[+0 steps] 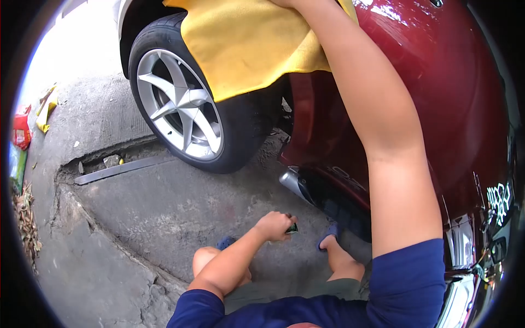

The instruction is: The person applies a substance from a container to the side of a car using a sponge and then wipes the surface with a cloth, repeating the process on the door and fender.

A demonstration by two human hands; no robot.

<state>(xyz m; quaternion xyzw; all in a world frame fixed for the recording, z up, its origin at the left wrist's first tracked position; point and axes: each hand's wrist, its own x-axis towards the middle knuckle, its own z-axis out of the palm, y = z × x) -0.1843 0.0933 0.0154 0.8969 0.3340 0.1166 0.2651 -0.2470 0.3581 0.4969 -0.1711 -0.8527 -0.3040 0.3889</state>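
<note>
My left hand (275, 226) is low over the concrete, between my knees. Its fingers are closed round a small dark, greenish thing (293, 228), mostly covered, whose kind I cannot make out. My right arm stretches up along the red car (437, 82). Only the edge of my right hand (285, 2) shows at the top of the view, at the yellow cloth (249, 44); its fingers are out of sight. This cloth hangs over the wheel arch and partly covers the top of the black tyre (240, 136) with its silver rim (188, 104).
Below the bumper a metal exhaust tip (295, 183) sticks out. A metal strip (123, 170) lies by a broken gap in the concrete floor (158, 218). Red packaging (22, 128), a yellow scrap (46, 112) and dry leaves (25, 218) lie at the far left.
</note>
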